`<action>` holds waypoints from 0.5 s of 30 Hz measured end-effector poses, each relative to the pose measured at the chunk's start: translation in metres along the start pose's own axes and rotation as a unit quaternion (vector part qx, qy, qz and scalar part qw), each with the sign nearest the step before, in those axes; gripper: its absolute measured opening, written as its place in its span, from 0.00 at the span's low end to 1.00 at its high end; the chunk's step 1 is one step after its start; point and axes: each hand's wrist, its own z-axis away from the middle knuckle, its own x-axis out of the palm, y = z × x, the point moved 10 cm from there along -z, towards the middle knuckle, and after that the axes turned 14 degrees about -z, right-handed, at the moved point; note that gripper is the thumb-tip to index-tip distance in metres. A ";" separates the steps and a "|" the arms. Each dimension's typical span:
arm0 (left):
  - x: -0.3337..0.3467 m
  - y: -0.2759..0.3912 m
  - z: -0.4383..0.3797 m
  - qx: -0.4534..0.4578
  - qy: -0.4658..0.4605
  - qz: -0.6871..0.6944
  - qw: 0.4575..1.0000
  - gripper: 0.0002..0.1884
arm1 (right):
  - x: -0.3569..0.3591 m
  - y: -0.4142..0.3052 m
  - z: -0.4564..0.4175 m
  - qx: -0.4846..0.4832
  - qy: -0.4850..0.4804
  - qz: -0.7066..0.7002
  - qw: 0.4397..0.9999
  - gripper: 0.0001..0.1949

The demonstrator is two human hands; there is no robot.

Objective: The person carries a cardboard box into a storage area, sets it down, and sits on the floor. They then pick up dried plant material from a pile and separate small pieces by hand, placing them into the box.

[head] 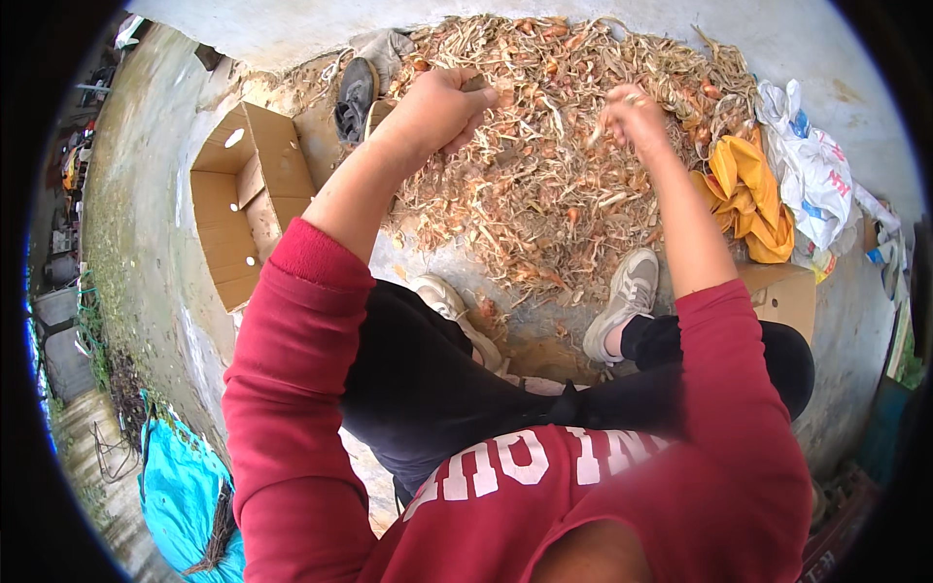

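A wide pile of dry onion or shallot skins and stalks (539,175) lies before me, with a few orange-brown bulbs (552,67) among it. Over its left part, my left hand (453,109) is closed around a small dark flat object (475,83). Most of that object is hidden by the fingers, so its kind is unclear. My right hand (635,120) hangs above the pile's right part with its fingers curled. Something pale and blurred shows at its fingertips, perhaps a dry stalk. The two hands are apart.
To the left stands an open cardboard box (226,211), near a dark shoe (356,98) and a grey cloth (383,51). At right are an orange-yellow bag (751,197), white plastic bags (809,167) and another cardboard box (787,295). A turquoise sheet (182,488) lies lower left.
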 end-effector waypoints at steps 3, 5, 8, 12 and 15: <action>-0.006 0.000 0.005 0.046 0.063 -0.148 0.986 0.22 | -0.006 0.077 0.001 0.143 -0.051 0.222 0.963 0.11; -0.006 -0.001 0.003 0.044 0.059 -0.241 0.968 0.29 | -0.008 0.114 0.001 0.150 -0.081 0.450 0.877 0.09; 0.008 0.003 0.002 0.074 0.029 -0.201 0.976 0.28 | -0.010 0.162 0.005 0.095 -0.113 0.677 0.721 0.09; 0.027 0.009 0.000 0.100 0.011 -0.258 0.961 0.23 | -0.024 0.179 0.000 0.072 -0.068 0.691 0.716 0.12; 0.028 -0.003 0.000 0.089 -0.002 -0.271 0.958 0.22 | -0.021 0.180 0.000 0.192 -0.121 0.426 0.876 0.14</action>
